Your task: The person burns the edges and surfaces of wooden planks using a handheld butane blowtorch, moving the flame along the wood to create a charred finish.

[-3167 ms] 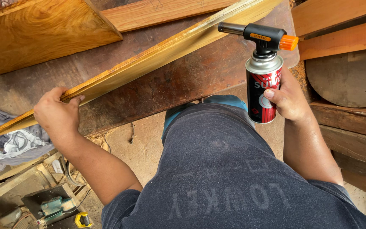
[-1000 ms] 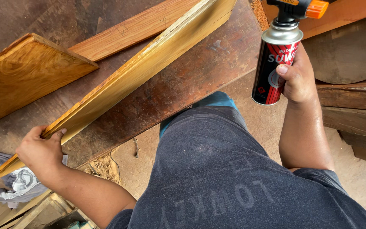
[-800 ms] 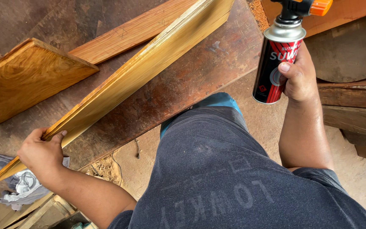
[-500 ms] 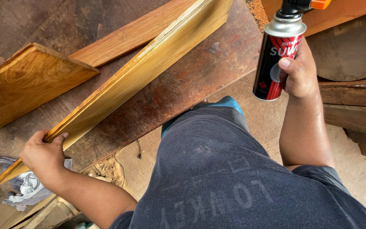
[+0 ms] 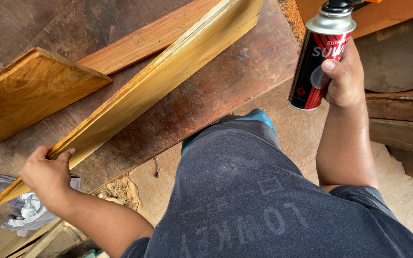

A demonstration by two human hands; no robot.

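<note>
A long yellow wooden plank stands on its edge on a dark reddish workbench, running from lower left to the top middle. My left hand grips its near end. My right hand holds a red, black and white gas canister upright at the top right. The torch head on top of the canister is mostly cut off by the frame's upper edge.
A wide yellow board lies at the left, with a reddish plank behind the long one. Sawdust sits at the bench's far edge. Crumpled cloth lies below left. Dark timber is stacked at the right.
The canister has risen toward the top edge, so the torch head has left the view. My left hand keeps its grip on the plank's near end.
</note>
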